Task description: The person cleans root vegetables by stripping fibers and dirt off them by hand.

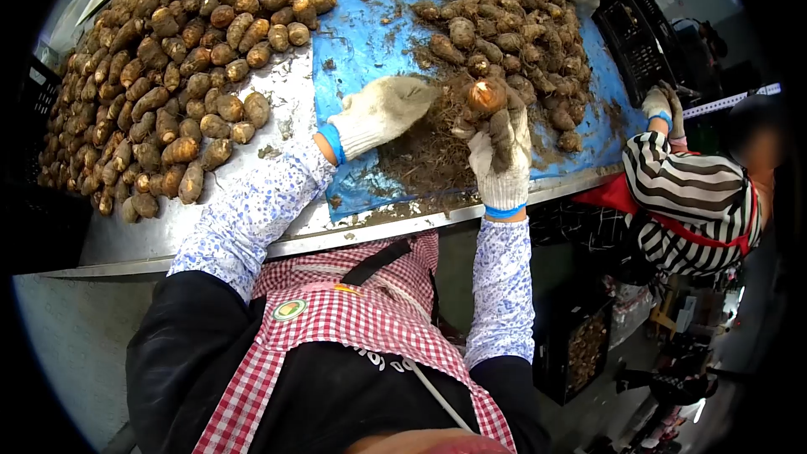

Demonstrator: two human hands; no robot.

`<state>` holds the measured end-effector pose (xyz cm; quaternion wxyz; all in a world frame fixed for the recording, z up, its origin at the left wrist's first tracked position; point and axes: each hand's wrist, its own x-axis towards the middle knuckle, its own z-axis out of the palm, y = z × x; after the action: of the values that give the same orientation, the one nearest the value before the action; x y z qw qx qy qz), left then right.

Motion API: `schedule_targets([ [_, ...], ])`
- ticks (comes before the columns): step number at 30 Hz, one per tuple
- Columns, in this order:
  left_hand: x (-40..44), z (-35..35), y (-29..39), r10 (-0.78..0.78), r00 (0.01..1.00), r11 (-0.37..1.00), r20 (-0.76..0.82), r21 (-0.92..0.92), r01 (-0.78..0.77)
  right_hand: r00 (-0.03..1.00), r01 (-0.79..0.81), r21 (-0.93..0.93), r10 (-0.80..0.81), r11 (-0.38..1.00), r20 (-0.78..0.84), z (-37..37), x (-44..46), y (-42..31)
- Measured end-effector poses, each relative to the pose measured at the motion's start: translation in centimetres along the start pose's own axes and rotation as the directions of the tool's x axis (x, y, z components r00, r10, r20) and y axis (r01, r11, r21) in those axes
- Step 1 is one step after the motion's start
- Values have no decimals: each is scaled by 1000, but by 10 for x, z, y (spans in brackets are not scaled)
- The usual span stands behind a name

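My right hand (503, 151), in a soiled white knit glove, grips a brown taro corm (487, 96) whose pale orange end faces up. My left hand (382, 113), in a similar glove, is just left of it, above the work surface. Its fingers are bent and held together, with the palm side hidden. Beneath and between both hands lies a heap of loose roots and soil (429, 160). Beyond my right hand is a pile of hairy, dirt-covered taro corms (513, 34). Left of my left hand spreads a larger pile of cleaner taro corms (181, 67).
A blue sheet (366, 34) covers part of the metal table (290, 92), whose front edge is close to my apron. Black crates (639, 34) line the far right. A co-worker in striped sleeves (681, 172) stands at right. Another crate (580, 345) is on the floor.
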<state>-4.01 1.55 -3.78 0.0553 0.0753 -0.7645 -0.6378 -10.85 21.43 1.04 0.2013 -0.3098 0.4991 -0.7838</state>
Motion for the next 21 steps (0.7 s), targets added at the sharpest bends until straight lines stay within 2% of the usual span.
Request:
schedule_targets([
  [1,5,-2,-12,19,996,991,84,-137,-8,1000,-5,59,6,998,-30,3,-1,0],
  [2,0,-2,6,90,993,994,71,-67,-86,998,-10,120,17,993,-63,4,-1,2],
  [4,-20,5,58,217,973,972,74,81,-222,997,27,-40,-30,999,-71,2,-1,11],
  [6,-24,17,60,164,985,985,52,-56,-161,994,94,-249,-104,964,-26,11,-2,10],
  [7,-26,20,62,130,991,985,19,-115,-127,995,93,-239,-97,967,-7,12,-2,16],
  [8,-27,22,63,93,996,980,-14,-175,-94,995,-34,-195,16,980,-97,17,-4,14],
  [9,-27,21,59,131,989,983,-74,-117,-139,987,135,-547,-159,826,4,11,0,15],
  [10,-29,21,58,160,978,986,-136,-22,-164,947,290,-799,-278,527,160,2,4,18],
  [12,-32,21,57,230,940,967,-252,171,-191,975,134,-809,-223,572,3,9,4,12],
  [13,-32,21,55,341,887,891,-311,407,-200,978,-30,-295,-32,955,-204,15,-1,5],
  [16,-34,25,53,371,872,864,-320,463,-198,979,182,-649,-195,739,53,23,-1,4],
  [18,-34,27,57,296,903,893,-311,426,-146,926,278,-809,-368,518,83,30,3,8],
  [20,-36,26,61,215,927,918,-309,388,-84,960,138,-787,-277,601,-43,27,1,11],
  [21,-36,23,62,150,950,950,-274,305,-62,963,107,-781,-261,615,-73,28,0,10],
])
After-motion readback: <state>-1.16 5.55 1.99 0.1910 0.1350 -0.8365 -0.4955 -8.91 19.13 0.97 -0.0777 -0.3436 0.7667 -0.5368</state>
